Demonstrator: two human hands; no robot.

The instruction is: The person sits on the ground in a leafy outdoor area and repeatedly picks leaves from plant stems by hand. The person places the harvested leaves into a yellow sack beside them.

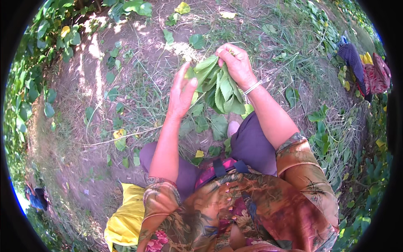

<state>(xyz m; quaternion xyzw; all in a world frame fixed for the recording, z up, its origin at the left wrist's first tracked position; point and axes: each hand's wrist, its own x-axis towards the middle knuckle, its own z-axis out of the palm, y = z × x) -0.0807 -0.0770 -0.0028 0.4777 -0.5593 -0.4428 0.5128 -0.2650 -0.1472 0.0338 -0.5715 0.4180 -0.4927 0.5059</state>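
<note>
A bunch of broad green leaves with toothed edges (222, 89) hangs from my right hand (234, 61), whose fingers and thumb pinch it at the stem end. A white bracelet (252, 87) circles that wrist. My left hand (182, 91) is just left of the bunch, thumb and fingers apart, with nothing plainly gripped. Some leaf shows behind its fingertips; whether they touch cannot be made out. A thin pale stick (126, 136) runs from the lower left behind my left wrist towards the leaves. Its far end is hidden.
Fallen leaves (197, 41) and grass cover the soil around me. A yellow sack (127, 214) lies by my left side. At the far right are dark and red cloth items (374, 75). Leafy branches (28, 94) line the left. Another person (36, 198) is at the lower left.
</note>
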